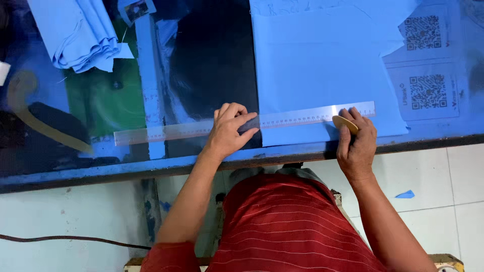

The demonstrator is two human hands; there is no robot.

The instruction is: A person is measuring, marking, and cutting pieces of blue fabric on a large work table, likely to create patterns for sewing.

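Glass-topped blue worktable (151, 166), light blue fabric sheet (322, 65) spread flat. Left hand (229, 132) fingers splayed, pressing long clear plastic ruler (191, 130) across fabric's lower edge. Right hand (357, 143) pinching tan chalk wedge (345, 123) against ruler.

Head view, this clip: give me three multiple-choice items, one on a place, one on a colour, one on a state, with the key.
1. Where does the long clear ruler lie?
A. Across the near edge of the blue cloth
B. On the floor tiles
C. On the folded cloth pile

2. What colour is the person's shirt?
A. Green
B. Red with thin stripes
C. White

3. What is the left hand doing?
A. Hanging off the table
B. Lifting the cloth
C. Pressing flat on the ruler

Key: 1 A, the ruler spans the cloth's lower edge; 2 B, red striped fabric shows below the table; 3 C, its fingers are spread on the ruler, while the right hand pinches a small tan chalk piece.
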